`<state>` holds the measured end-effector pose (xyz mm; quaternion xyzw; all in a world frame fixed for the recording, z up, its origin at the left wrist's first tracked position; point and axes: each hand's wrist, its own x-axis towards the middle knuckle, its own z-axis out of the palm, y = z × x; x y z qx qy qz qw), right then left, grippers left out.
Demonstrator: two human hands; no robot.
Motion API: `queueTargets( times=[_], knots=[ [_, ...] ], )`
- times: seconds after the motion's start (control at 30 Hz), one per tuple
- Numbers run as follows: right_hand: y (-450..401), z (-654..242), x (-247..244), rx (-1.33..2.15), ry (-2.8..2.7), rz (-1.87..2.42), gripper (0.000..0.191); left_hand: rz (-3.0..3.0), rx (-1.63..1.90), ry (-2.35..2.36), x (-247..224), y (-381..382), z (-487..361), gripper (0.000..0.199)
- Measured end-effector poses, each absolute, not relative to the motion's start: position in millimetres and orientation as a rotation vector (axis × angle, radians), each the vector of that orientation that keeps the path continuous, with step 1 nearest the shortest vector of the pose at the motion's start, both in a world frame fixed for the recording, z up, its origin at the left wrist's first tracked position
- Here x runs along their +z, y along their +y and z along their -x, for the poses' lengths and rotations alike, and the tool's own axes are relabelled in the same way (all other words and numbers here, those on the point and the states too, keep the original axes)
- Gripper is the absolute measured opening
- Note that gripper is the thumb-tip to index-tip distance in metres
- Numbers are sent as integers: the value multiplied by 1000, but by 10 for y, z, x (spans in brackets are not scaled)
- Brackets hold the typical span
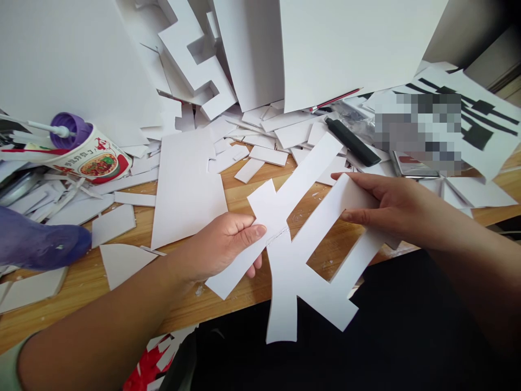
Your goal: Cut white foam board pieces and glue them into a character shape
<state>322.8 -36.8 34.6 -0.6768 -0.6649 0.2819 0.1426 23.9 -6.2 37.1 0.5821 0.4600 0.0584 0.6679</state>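
A white foam-board cutout (285, 233), shaped with several straight arms and one curved leg, is held up over the table's front edge. My left hand (232, 244) pinches its left part, thumb on top and fingers underneath. A rough, shiny seam crosses the cutout just right of that thumb. On the right, my right hand (378, 203) grips the upper right corner between thumb and fingers. The curved leg and a short lower arm of the cutout hang over dark cloth.
White offcuts (266, 155) litter the wooden table (89, 288). A paper food cup (97, 157) and purple object (40, 239) stand left. Behind are tall white boards (350, 43), a red pencil (337, 99), a black cutter (352, 142) and a printed sheet (494, 146).
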Motion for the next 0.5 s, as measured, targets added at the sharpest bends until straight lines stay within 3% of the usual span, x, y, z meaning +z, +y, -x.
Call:
queueTargets(
  times=[0.17, 0.5],
  knots=[
    [-372, -3235, 346, 819, -1902, 1926, 61, -1314, 109, 1061, 367, -58, -234, 37],
    [-381, -3251, 323, 838, -1846, 1927, 59, -1358, 77, 1064, 395, -60, -249, 37]
  ],
)
